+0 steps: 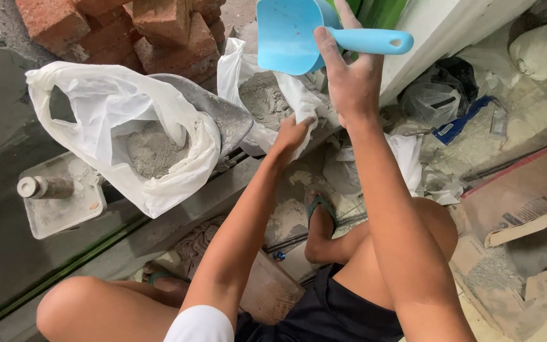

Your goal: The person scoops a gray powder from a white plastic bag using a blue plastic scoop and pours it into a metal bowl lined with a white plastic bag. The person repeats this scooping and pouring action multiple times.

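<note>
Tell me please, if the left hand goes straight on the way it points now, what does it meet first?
The left hand already grips the edge of the smaller white plastic bag. Going straight on, it would most likely push into the grey powder inside that bag, though depth is hard to judge from above.

A white plastic bag (121, 126) of grey powder sits at left, a second white bag (267, 95) of powder at upper centre, a torn brown paper sack (527, 202) with dark print at right, and a blue flat packet (460, 123) upper right.
</note>
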